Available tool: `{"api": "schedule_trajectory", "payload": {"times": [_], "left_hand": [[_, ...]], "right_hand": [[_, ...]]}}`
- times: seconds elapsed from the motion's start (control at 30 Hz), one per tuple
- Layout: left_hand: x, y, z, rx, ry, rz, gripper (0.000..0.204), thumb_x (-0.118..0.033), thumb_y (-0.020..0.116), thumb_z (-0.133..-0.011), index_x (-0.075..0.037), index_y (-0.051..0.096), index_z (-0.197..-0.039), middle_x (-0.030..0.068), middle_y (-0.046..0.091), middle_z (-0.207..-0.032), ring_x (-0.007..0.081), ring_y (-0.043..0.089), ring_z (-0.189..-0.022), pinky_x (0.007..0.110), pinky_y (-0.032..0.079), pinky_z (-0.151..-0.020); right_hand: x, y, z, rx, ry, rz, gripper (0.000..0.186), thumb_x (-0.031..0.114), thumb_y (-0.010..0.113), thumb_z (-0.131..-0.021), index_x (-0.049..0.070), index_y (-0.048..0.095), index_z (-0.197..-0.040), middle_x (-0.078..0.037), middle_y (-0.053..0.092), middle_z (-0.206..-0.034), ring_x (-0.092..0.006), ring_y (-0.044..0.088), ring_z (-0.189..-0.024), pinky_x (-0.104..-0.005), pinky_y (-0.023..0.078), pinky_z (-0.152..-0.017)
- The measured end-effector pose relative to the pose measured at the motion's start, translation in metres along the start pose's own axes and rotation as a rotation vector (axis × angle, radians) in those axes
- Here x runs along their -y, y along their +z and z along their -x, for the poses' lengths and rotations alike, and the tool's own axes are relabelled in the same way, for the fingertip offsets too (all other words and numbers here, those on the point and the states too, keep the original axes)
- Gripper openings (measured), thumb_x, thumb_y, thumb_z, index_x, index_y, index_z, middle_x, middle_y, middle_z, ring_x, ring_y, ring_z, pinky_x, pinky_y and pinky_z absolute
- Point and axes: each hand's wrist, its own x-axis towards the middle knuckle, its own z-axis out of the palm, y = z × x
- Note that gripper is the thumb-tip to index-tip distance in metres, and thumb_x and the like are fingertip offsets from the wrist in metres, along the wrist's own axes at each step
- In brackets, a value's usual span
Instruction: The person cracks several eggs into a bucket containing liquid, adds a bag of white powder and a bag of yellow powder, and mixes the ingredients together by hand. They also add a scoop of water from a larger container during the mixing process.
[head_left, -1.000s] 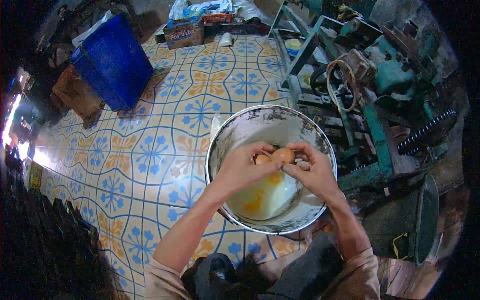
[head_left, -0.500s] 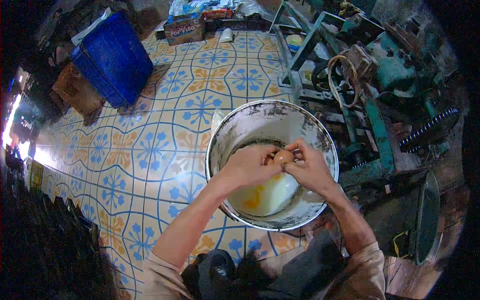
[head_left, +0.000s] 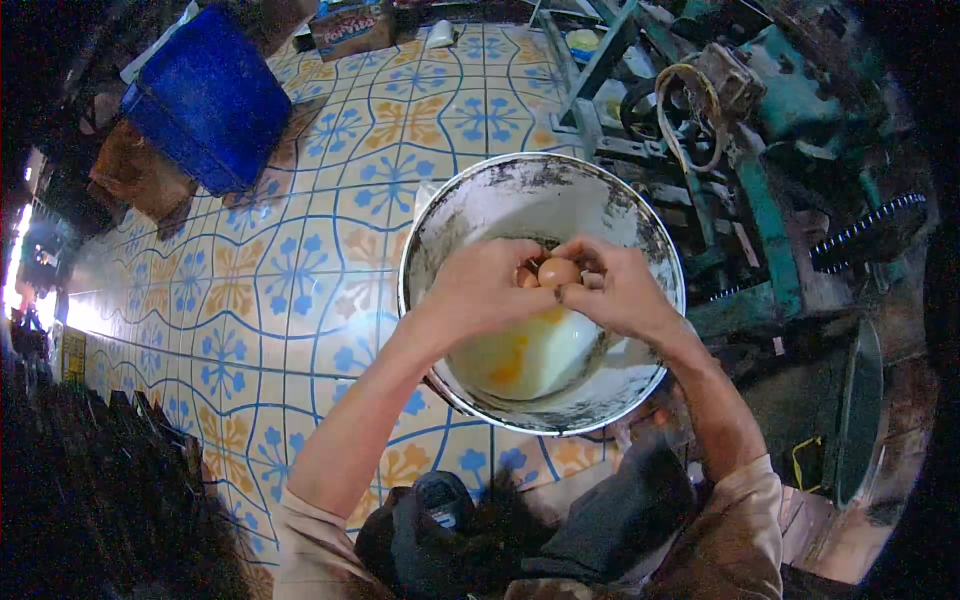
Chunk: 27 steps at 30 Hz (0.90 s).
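Observation:
A brown egg (head_left: 559, 272) is pinched between my two hands above a large white bucket (head_left: 510, 205). My left hand (head_left: 480, 285) is closed on its left side; another brown, egg-like piece (head_left: 526, 277) shows among those fingers, and I cannot make out whether it is an egg or a shell. My right hand (head_left: 628, 290) closes on the other side with thumb and fingertips. Whether the egg is cracked is hidden. Below, pale liquid with orange-yellow yolk (head_left: 508, 368) lies in the bucket, whose inner wall is stained dark.
Green metal machinery (head_left: 755, 225) with a toothed gear and a looped hose crowds the right. A blue crate (head_left: 210, 100) leans at the far left by a brown cardboard box (head_left: 140, 175). Another carton (head_left: 352, 30) sits at the back on the patterned tile floor (head_left: 300, 270).
The whole view has shifted, so the bucket and hands appear higher and larger. Both hands keep hold of the egg, and the brown piece in the left fingers shows more.

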Motion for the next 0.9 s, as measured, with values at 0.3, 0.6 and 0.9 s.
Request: {"api": "schedule_trajectory", "payload": {"times": [0.3, 0.6, 0.9], "left_hand": [[0.0, 0.006, -0.009, -0.087, 0.006, -0.028, 0.036, -0.037, 0.066, -0.075, -0.007, 0.068, -0.096, 0.0081, 0.062, -0.065, 0.0196, 0.059, -0.058, 0.036, 0.046, -0.057], [0.008, 0.002, -0.019, 0.052, -0.114, 0.177, 0.034, -0.035, 0.065, -0.081, -0.003, 0.067, -0.093, 0.0025, 0.059, -0.066, 0.0087, 0.051, -0.064, 0.03, 0.042, -0.057], [0.003, 0.003, -0.022, 0.054, -0.118, 0.156, 0.037, -0.036, 0.066, -0.082, -0.003, 0.069, -0.101, 0.0001, 0.06, -0.069, 0.0077, 0.051, -0.064, 0.028, 0.042, -0.056]], "right_hand": [[0.003, -0.004, -0.012, 0.015, 0.048, 0.028, 0.035, 0.022, 0.069, -0.075, 0.0, 0.065, -0.102, -0.014, 0.069, -0.088, -0.0201, 0.067, -0.082, -0.0335, 0.053, -0.075], [0.003, -0.006, -0.014, 0.017, 0.117, -0.165, 0.036, 0.021, 0.069, -0.076, 0.0, 0.065, -0.106, -0.012, 0.07, -0.096, -0.0176, 0.066, -0.092, -0.0319, 0.052, -0.081], [0.007, -0.009, -0.015, 0.014, 0.07, -0.066, 0.033, 0.017, 0.066, -0.077, -0.002, 0.064, -0.103, -0.012, 0.07, -0.091, -0.0131, 0.066, -0.083, -0.0292, 0.053, -0.074]]}}
